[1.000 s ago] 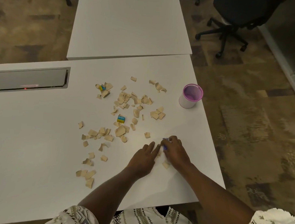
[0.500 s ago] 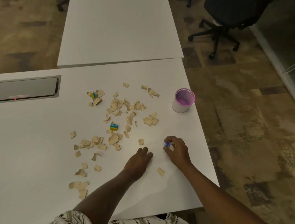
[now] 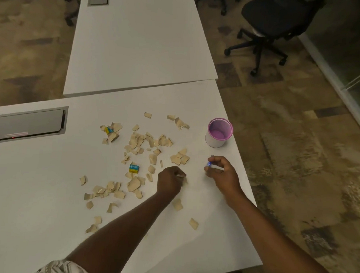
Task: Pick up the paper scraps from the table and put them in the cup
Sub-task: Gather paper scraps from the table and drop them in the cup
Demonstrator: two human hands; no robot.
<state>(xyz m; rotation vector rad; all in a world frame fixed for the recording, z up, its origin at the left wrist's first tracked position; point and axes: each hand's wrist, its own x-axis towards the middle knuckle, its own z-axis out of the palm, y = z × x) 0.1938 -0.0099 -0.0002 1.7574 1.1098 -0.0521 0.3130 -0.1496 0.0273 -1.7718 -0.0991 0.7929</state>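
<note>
So I'm at this white table (image 3: 48, 202) with tan paper scraps (image 3: 145, 143) spread all over the middle of it, from the far side down to the near edge. My left hand (image 3: 170, 182) is knuckles-up on the table just right of the main pile, fingers curled in tight, with a pale sliver poking out at the fingertips. Looks like a scrap but I honestly can't tell for sure.

My right hand (image 3: 222, 172) is a bit further right, lifted just off the surface, fingers pinched narrow around something small and blue-and-white (image 3: 209, 164). Too tiny to say what it is.

The cup (image 3: 219, 132) sits upright near the right edge of the table, on the far side of my right hand. White outside, purple inside, and I can't see any scraps in it from here.

Other stuff mixed in: a little blue and yellow box (image 3: 134, 168) sits right among the scraps left of my left hand, and a second one (image 3: 109, 130) is half buried under scraps further back on the left. Two loose scraps lie near my left forearm, one (image 3: 177, 204) just beside it and one (image 3: 193, 223) closer to the near edge.

There's a grey hatch (image 3: 27, 123) set into the tabletop at far left, another white table (image 3: 138, 41) butted up behind mine, and a black office chair (image 3: 270, 20) on the carpet at far right.
</note>
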